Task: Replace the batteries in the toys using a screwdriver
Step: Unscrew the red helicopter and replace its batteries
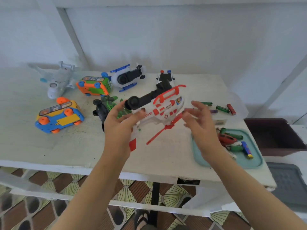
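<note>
Red-and-white toy helicopter (166, 107) at centre, gripped by left hand (119, 123); right hand (201, 123) at 3 o'clock, fingers spread, empty, blurred. Six more toys (58, 117) from 9 to 12 o'clock; green toy (113, 103) half hidden.

Bright, flat, diffuse light; soft wide-angle frame.
Faint shadows under toys (58, 118) on the table (166, 155), pale washed-out wall (166, 39); right hand (201, 120) motion-blurred, left hand (119, 120) and red-white helicopter (164, 110) sharper; edges bend, corners smeary, patterned floor (41, 213) below looks soft.
</note>
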Demonstrator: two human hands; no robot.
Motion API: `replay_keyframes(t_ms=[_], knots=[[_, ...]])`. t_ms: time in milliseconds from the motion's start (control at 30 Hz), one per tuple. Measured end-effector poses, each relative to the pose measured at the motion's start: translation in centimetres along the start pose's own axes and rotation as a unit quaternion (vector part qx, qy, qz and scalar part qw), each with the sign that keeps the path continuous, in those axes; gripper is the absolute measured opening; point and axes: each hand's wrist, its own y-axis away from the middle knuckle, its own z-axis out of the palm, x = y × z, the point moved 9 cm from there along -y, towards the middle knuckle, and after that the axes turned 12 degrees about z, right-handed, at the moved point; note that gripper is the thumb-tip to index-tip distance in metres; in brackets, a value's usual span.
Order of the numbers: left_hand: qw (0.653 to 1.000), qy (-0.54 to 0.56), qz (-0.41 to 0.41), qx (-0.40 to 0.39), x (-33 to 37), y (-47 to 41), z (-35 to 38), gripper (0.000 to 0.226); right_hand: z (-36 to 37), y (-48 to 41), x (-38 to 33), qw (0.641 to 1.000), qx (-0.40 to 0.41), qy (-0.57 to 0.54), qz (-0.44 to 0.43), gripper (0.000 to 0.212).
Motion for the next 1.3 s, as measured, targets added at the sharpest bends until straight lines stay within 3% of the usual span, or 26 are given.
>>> replay_keyframes(t_ms=[67,167,333,467,533,600,667,767,900,967,1067,1133,1233,1300], knots=[[0.997,0.052,-0.049,0.016,0.4,-0.8,-0.5,0.044,3.4,-0.6,0.9,0.972,-0.091,-0.145,0.162,0.092],[0.990,0.100,-0.091,0.030,0.5,-1.6,-1.2,0.033,7.1,-1.3,0.4,0.936,-0.123,-0.232,0.233,0.109],[0.994,0.079,-0.077,0.009,1.3,-3.6,-2.1,0.062,12.6,-2.1,-1.9,0.868,-0.233,-0.355,0.260,0.068],[0.997,0.036,-0.060,-0.044,2.1,-6.0,-2.6,0.046,13.1,-4.3,-3.9,0.858,-0.233,-0.399,0.224,0.049],[0.994,-0.008,-0.064,-0.090,2.2,-7.3,-2.5,0.053,12.7,-5.3,-5.1,0.876,-0.227,-0.385,0.180,0.037],[0.990,-0.061,-0.050,-0.119,2.6,-8.7,-2.4,0.055,12.0,-6.3,-7.1,0.907,-0.202,-0.355,0.105,0.036],[0.990,-0.079,-0.037,-0.106,3.2,-10.3,-2.6,0.040,10.8,-7.2,-9.5,0.945,-0.159,-0.287,-0.008,0.056],[0.986,-0.014,-0.105,-0.126,3.6,-12.4,-1.9,0.036,9.4,-7.0,-13.6,0.971,-0.095,-0.101,-0.197,0.067],[0.928,0.046,-0.234,-0.287,3.5,-13.8,0.6,0.073,11.0,-5.9,-16.7,0.910,-0.085,0.187,-0.360,0.068],[0.900,0.052,-0.243,-0.358,3.8,-13.9,1.8,0.072,12.1,-6.1,-16.9,0.868,-0.069,0.303,-0.386,0.067],[0.890,0.083,-0.216,-0.392,3.6,-14.4,2.6,0.068,13.3,-7.0,-16.5,0.848,-0.060,0.362,-0.382,0.065],[0.895,0.147,-0.201,-0.371,3.3,-15.1,2.7,0.058,13.3,-7.6,-16.3,0.872,-0.024,0.334,-0.358,0.073],[0.915,0.219,-0.183,-0.287,2.4,-17.0,2.2,0.042,12.9,-9.4,-14.3,0.980,-0.020,0.090,-0.175,0.084],[0.934,0.208,-0.154,-0.247,2.2,-18.1,2.0,0.039,15.1,-10.9,-11.1,0.990,-0.093,-0.106,0.015,0.080]])
